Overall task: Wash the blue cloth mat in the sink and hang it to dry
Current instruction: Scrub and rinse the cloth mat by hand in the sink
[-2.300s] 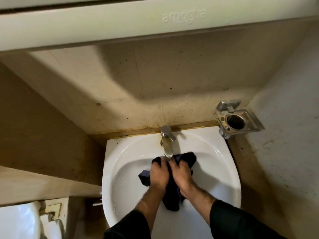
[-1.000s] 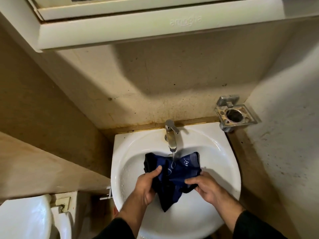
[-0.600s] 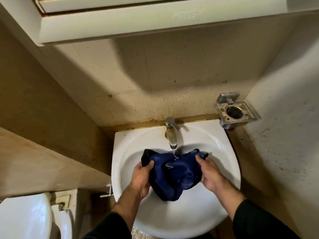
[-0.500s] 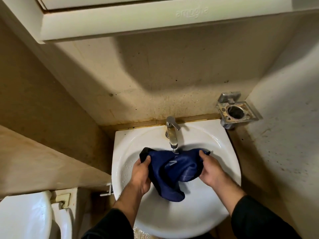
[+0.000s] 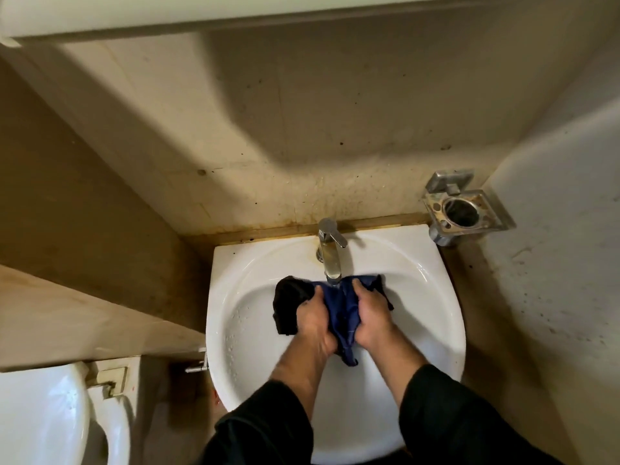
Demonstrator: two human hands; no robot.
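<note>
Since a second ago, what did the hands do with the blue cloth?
Both hands came together: the left hand and right hand bunched up the blue cloth mat, which had been spread wide under the tap. Both kept gripping it, and it stayed over the sink.

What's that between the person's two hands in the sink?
In the head view, a bunched fold of the blue cloth mat fills the gap between the left hand and right hand, just below the tap.

One sink (image 5: 235, 297), one tap (image 5: 330, 253) — one cloth (image 5: 342, 310), two hands.
</note>
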